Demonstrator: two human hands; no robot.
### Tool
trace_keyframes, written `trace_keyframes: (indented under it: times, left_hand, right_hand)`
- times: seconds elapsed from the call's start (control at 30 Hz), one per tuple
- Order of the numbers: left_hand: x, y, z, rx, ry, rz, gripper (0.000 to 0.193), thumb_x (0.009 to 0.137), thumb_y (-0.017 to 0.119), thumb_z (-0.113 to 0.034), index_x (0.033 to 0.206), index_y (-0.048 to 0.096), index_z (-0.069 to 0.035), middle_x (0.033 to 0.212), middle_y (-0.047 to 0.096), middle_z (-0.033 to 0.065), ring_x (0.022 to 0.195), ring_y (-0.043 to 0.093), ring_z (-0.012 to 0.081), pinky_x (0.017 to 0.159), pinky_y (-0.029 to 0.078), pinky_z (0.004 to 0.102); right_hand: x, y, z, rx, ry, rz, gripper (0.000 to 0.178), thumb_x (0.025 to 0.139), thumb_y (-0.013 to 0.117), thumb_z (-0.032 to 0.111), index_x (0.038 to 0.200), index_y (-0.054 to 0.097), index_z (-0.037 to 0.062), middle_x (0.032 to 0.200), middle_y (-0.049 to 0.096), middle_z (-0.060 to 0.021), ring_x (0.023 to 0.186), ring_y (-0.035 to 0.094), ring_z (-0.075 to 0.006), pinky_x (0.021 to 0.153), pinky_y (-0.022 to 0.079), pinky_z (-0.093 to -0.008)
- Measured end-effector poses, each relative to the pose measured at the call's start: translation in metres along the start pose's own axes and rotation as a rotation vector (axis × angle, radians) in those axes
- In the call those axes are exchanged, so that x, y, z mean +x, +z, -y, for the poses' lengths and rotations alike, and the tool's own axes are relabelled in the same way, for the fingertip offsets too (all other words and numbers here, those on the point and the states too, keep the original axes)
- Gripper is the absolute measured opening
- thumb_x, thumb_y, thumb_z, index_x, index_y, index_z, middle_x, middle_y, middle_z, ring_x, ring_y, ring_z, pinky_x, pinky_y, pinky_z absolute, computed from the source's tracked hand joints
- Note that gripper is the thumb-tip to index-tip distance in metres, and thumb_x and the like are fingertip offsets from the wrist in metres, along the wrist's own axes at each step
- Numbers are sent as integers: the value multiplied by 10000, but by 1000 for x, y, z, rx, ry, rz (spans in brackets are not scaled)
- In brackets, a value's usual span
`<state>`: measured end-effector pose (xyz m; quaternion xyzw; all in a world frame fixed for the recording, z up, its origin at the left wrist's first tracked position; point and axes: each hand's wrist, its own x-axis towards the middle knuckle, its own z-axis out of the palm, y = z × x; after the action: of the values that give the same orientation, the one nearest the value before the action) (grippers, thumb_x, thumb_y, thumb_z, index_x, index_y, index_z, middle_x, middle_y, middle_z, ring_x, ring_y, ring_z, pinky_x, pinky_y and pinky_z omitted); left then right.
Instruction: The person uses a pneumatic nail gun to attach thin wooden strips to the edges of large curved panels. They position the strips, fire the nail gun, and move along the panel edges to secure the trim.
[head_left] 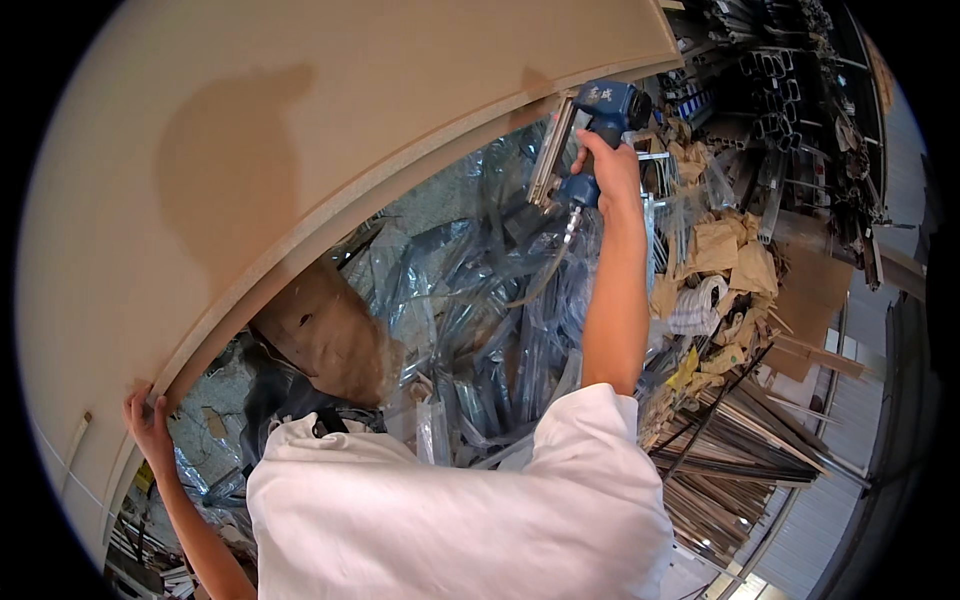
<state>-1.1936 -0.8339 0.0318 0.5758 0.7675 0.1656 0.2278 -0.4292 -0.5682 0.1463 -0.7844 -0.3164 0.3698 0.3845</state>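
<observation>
A large tan board [420,80] with a raised edge strip spans the upper left. My right hand [612,172] is wrapped round the handle of a blue air nail gun [603,98]. The gun's head and silvery magazine lie close to the board's edge at the upper right; whether its nose touches the board I cannot tell. From the base of its handle a clear air hose [545,278] curves down to the left. At the lower left, my left hand [150,432] grips the board's rim, fingers on its face and thumb along the edge.
Crumpled clear plastic sheeting [480,330] and a piece of brown cardboard [325,335] cover the floor below the board. To the right lie brown paper wrappings [725,250] and a pile of long strips [730,470]. Metal profiles [775,110] fill racks at upper right.
</observation>
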Motion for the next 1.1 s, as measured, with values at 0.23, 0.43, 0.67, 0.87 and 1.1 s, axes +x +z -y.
trace_keyframes:
  times: [0.23, 0.43, 0.67, 0.87, 1.1]
  left_hand:
    - [0, -6, 0, -54, -34, 57, 272, 928, 733, -94, 1189, 689, -35, 1111, 576, 70, 967, 523, 214, 909, 437, 328]
    - [-1, -3, -17, 6, 43, -25, 275, 918, 732, -87, 1187, 690, -49, 1102, 579, 54, 941, 510, 197, 889, 438, 321]
    - [-7, 4, 7, -33, -49, -11, 287, 915, 748, -120, 1190, 693, -60, 1122, 585, 48, 957, 519, 196, 876, 453, 326]
    - [-2, 3, -23, -65, -26, -67, 300, 905, 759, -141, 1193, 703, -78, 1121, 591, 43, 939, 516, 187, 844, 462, 326]
    - [1, 3, -32, -67, -40, -96, 297, 892, 770, -125, 1178, 706, -79, 1047, 595, 44, 920, 520, 191, 814, 464, 323]
  right_hand:
    - [-20, 20, -12, -94, -59, 152, 227, 882, 774, 192, 784, 659, 23, 651, 614, -36, 527, 594, -159, 532, 447, -316]
    - [-15, 26, -10, -254, -47, 221, 171, 884, 752, 179, 892, 696, 17, 691, 632, -27, 545, 594, -152, 573, 464, -317]
    - [-13, 28, 4, -262, -6, 301, 156, 872, 731, 150, 951, 696, 19, 697, 630, -25, 542, 601, -160, 560, 471, -325]
    - [-21, 32, -9, -212, -24, 315, 142, 868, 730, 134, 950, 688, 26, 689, 628, -28, 537, 606, -163, 557, 472, -318]
    - [-37, 46, -10, -202, -59, 342, 125, 863, 738, 121, 928, 686, 28, 689, 631, -29, 527, 603, -161, 535, 472, -317]
